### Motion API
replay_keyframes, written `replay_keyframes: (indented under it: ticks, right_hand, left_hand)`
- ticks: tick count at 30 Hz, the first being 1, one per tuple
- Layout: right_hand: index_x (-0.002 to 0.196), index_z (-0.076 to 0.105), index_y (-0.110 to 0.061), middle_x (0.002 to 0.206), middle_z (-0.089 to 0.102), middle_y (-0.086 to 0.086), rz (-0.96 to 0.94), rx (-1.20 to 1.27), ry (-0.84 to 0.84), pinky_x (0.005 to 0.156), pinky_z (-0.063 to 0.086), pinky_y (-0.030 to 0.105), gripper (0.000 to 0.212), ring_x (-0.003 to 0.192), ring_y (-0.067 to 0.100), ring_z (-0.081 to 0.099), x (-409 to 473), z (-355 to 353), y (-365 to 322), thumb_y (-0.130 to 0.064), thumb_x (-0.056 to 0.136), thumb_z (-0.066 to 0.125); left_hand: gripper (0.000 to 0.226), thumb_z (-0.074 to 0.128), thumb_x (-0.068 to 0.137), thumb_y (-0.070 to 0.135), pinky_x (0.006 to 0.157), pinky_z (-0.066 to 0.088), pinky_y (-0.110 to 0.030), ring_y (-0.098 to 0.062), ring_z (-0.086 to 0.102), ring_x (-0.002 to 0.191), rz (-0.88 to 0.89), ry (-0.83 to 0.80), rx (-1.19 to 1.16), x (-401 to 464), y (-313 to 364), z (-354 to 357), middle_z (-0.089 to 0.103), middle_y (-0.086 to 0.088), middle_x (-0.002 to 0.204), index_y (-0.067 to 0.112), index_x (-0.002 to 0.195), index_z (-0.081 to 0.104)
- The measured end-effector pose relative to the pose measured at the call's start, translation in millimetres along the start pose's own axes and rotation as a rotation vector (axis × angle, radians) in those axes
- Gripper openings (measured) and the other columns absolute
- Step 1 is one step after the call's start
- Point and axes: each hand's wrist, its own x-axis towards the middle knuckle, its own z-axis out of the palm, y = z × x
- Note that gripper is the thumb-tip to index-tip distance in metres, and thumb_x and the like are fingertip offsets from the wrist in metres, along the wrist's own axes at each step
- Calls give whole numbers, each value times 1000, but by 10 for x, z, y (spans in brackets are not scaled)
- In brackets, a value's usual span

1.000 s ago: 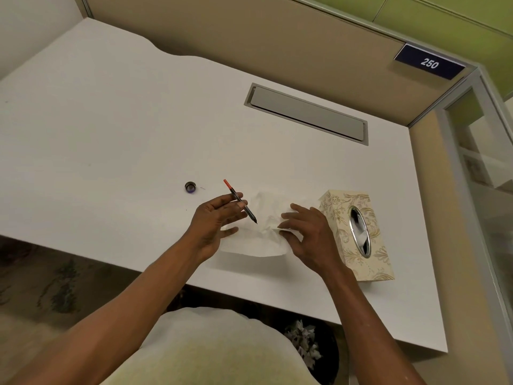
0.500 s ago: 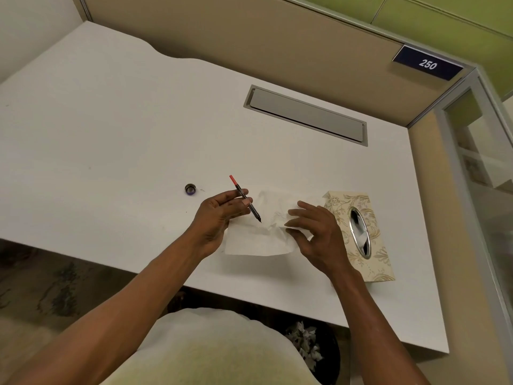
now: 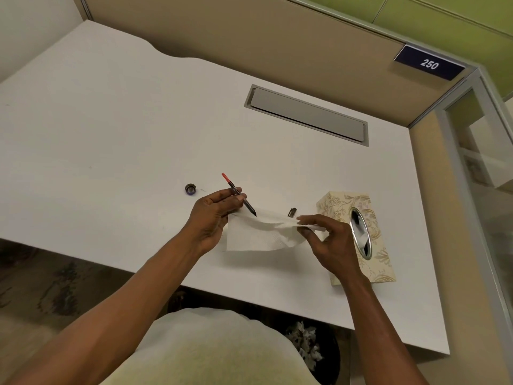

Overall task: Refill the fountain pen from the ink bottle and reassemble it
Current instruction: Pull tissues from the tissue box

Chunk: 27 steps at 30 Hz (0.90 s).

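Observation:
My left hand point(image 3: 213, 218) grips the thin inner part of the fountain pen point(image 3: 239, 194), black with a red rear end, nib pointing down-right and touching the top edge of a white tissue point(image 3: 255, 234). My right hand point(image 3: 330, 240) pinches the tissue's right edge and lifts it off the white desk point(image 3: 116, 134). Behind the raised tissue a small dark metal pen part point(image 3: 292, 212) lies on the desk. A small round dark cap point(image 3: 190, 188) sits to the left of my left hand. No ink bottle is visible.
A cream floral tissue box point(image 3: 358, 234) with an oval metal opening stands just right of my right hand. A grey cable flap point(image 3: 305, 115) is set into the desk farther back. A beige partition bounds the desk behind and to the right. A bin point(image 3: 308, 348) sits under the desk's front edge.
My right hand has gone from pressing the tissue flat to pinching and lifting its right edge, uncovering the dark pen part behind. The left hand keeps the pen's nib at the tissue.

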Motion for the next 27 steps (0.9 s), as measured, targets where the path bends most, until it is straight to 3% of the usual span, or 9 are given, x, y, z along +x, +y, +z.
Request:
replay_keyframes:
  ticks: [3, 6, 10, 15, 20, 22, 24, 27]
  right_hand:
    - [92, 76, -23, 86, 74, -15, 22, -2, 15, 68, 49, 23, 12, 81, 6, 68, 20, -20, -46, -11, 90, 74]
    - [101, 75, -24, 95, 75, -15, 130, 109, 83, 74, 54, 26, 11, 89, 7, 69, 86, -12, -10, -18, 92, 74]
    - [97, 73, -25, 96, 75, -1, 408, 329, 57, 78, 54, 37, 8, 91, 20, 68, 114, 162, 206, -18, 92, 74]
    - [92, 67, -31, 100, 70, -3, 600, 188, 17, 78, 55, 42, 23, 95, 22, 66, -8, 406, 466, -17, 81, 81]
    - [117, 64, -36, 97, 67, -7, 588, 8, -114, 68, 48, 23, 43, 92, 11, 64, -99, 387, 440, -18, 81, 79]
    - [120, 64, -34, 98, 67, -10, 511, -107, -128, 71, 46, 21, 42, 92, 9, 64, -101, 391, 407, -29, 82, 80]
    - [115, 66, -32, 100, 68, -9, 487, -180, -117, 78, 51, 28, 42, 94, 12, 65, -90, 436, 372, -49, 79, 80]
    - [115, 60, -31, 105, 70, -6, 479, -331, -130, 90, 52, 40, 61, 99, 17, 66, -63, 552, 344, -71, 72, 74]
  left_hand:
    - [24, 72, 88, 7, 93, 51, -34, -15, 73, 98, -6, 6, 53, 10, 10, -22, 78, -1, 106, 15, 112, 74]
    - [22, 74, 88, 14, 99, 45, -38, -17, 71, 111, -8, 24, 63, 26, 46, -47, 78, 2, 110, 22, 109, 75]
    - [20, 73, 89, 12, 100, 48, -36, -11, 73, 101, 42, 47, 12, 34, 110, -33, 78, 3, 107, 21, 107, 76]
    - [21, 74, 88, 12, 102, 47, -36, -11, 74, 98, 52, 45, -4, -4, 99, -22, 79, 2, 105, 21, 107, 76]
    - [21, 73, 88, 13, 102, 45, -36, -11, 73, 97, 39, 39, 5, -46, 36, -62, 78, 3, 106, 22, 107, 76]
    - [20, 73, 88, 13, 100, 46, -35, -11, 73, 97, 36, 42, 12, -57, 16, -69, 78, 3, 106, 22, 106, 76]
    - [19, 73, 88, 13, 98, 47, -34, -12, 73, 97, 33, 42, 17, -55, 3, -60, 78, 3, 105, 22, 105, 76]
    - [20, 73, 88, 12, 94, 48, -33, -12, 73, 97, 31, 31, 25, -53, -3, -28, 78, 3, 105, 22, 106, 76]
